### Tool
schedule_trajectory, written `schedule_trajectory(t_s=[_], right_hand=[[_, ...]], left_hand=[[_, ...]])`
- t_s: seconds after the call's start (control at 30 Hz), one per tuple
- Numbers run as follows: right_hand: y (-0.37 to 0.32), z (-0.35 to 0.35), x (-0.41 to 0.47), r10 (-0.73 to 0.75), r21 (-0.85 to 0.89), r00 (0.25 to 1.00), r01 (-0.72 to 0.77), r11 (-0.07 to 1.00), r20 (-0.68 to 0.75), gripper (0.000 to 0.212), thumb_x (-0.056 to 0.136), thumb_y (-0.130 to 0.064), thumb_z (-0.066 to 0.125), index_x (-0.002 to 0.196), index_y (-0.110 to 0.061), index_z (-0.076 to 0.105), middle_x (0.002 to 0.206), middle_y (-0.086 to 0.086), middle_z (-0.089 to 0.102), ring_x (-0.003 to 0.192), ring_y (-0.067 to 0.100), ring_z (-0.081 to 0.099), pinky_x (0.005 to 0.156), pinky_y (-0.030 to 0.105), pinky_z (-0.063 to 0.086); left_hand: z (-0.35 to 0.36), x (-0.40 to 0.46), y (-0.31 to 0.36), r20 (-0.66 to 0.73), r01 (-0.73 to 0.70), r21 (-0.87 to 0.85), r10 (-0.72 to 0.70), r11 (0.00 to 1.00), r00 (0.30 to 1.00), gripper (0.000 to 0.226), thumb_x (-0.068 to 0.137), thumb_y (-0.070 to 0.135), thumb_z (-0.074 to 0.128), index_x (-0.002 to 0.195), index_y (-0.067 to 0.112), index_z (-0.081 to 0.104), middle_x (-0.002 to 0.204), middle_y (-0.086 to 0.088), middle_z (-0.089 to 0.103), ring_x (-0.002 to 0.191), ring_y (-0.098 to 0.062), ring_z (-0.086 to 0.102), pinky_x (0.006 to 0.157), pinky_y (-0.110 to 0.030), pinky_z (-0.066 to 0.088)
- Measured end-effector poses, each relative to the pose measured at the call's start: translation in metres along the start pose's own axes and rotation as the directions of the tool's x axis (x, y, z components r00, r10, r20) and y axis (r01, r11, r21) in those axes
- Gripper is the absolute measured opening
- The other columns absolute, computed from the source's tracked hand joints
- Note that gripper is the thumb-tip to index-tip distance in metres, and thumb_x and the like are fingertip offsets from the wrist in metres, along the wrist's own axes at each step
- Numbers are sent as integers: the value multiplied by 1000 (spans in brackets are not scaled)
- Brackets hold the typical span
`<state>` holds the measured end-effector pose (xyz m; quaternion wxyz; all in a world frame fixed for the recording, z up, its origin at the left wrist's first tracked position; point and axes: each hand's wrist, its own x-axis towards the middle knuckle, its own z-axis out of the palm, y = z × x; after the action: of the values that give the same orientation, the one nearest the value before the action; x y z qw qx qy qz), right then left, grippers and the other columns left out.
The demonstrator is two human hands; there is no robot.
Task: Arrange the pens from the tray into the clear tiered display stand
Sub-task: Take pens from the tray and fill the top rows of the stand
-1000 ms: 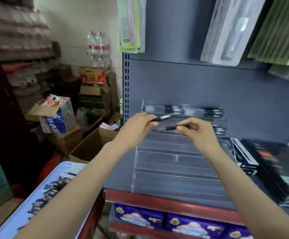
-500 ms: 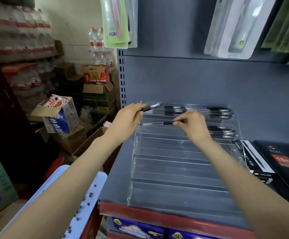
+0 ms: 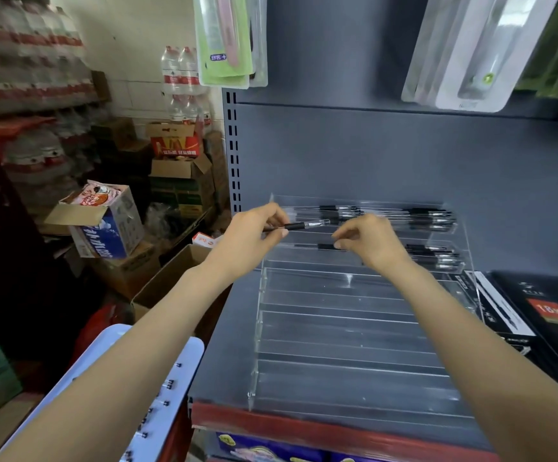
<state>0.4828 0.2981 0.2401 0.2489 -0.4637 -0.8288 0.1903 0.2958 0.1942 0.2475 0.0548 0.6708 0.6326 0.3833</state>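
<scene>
A black-and-clear pen [image 3: 299,226] is pinched between the thumb and fingers of the left hand [image 3: 251,240], held level just in front of the top tier of the clear tiered display stand [image 3: 344,331]. A second pen [image 3: 321,246] lies along the second tier, and the right hand [image 3: 369,243] pinches its near end with curled fingers. Further pens [image 3: 427,216] fill the top tier, and a few more [image 3: 437,256] lie at the right end of the second; the lower tiers hold none. The stand sits on a dark shelf [image 3: 224,345] with a red front edge. Black boxes [image 3: 544,315] lie just beside the stand on its right. The white tray [image 3: 171,378], with small dark pen ends along its edge, sits at lower left under the left forearm. Cardboard cartons [image 3: 104,225] and bottled water [image 3: 184,71] stand beyond on the left; packaged goods [image 3: 229,41] hang above.
</scene>
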Motion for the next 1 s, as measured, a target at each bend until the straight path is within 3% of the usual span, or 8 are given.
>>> schedule_trajectory(t_s=[0.07, 0.17, 0.27, 0.4, 0.5, 0.63, 0.8, 1.0], right_hand=[[-2, -7, -9, -3, 175, 998, 14, 984, -63, 15, 83, -10, 69, 98, -13, 72, 100, 4, 71, 85, 11, 63, 72, 15, 49], [-8, -17, -25, -19, 479, 999, 32, 877, -32, 23, 81, -13, 71, 103, -20, 68, 95, 1, 71, 85, 17, 68, 77, 41, 55], [-10, -19, -33, -95, 619, 995, 83, 781, -14, 18, 82, -5, 68, 98, -13, 70, 88, 3, 71, 76, 11, 70, 73, 21, 56], [5, -17, -32, -28, 603, 989, 109, 790, -142, 16, 82, 3, 65, 93, -8, 71, 84, 7, 70, 65, 3, 67, 70, 12, 53], [23, -18, -31, 79, 555, 973, 56, 830, -217, 17, 81, 0, 67, 83, -17, 71, 82, 4, 70, 65, 1, 67, 70, 10, 51], [27, -11, -28, 63, 400, 977, 23, 916, -201, 10, 81, -8, 70, 87, -16, 74, 82, -2, 70, 75, 2, 64, 73, 7, 47], [13, -1, -19, -12, 224, 988, 47, 974, -157, 8, 80, -7, 71, 87, -7, 74, 82, 2, 69, 72, 7, 60, 64, -3, 40], [5, -5, -5, 76, 94, 997, -73, 993, -34, 6, 78, -8, 73, 83, -8, 75, 88, 7, 72, 80, 15, 62, 54, 5, 42]], left_hand=[[2, 2, 2, -3, -23, 18, 23, 1000, 1000, 14, 91, 14, 58, 104, 11, 62, 93, 5, 61, 89, -5, 55, 75, 0, 39], [7, 5, 7, 10, -53, 52, 53, 997, 999, 13, 90, 15, 60, 102, 15, 64, 95, 5, 65, 88, -3, 56, 84, -13, 43], [14, 8, 16, 21, -86, 55, 85, 995, 996, 12, 90, 16, 60, 101, 17, 65, 95, 6, 67, 86, 0, 56, 86, -17, 45], [17, 8, 12, -50, -68, 125, 75, 990, 996, 21, 89, 19, 61, 110, 17, 63, 106, 0, 64, 96, -8, 58, 90, -23, 46], [13, 3, -3, -171, 123, 121, -101, 985, 980, 39, 89, 18, 61, 126, 14, 52, 123, -5, 54, 113, -18, 52, 97, -28, 40], [10, -3, -14, -18, 336, -17, -336, 942, 942, 51, 88, 19, 62, 135, 8, 45, 131, -10, 55, 118, -23, 54, 98, -32, 42], [10, -11, -13, 5, 347, -157, -351, 924, 936, 48, 85, 15, 65, 131, 11, 52, 129, -9, 59, 118, -21, 56, 104, -38, 42], [12, -13, -17, -3, 344, -215, -353, 914, 936, 48, 85, 15, 65, 131, 12, 52, 129, -7, 59, 121, -20, 54, 108, -39, 39]])
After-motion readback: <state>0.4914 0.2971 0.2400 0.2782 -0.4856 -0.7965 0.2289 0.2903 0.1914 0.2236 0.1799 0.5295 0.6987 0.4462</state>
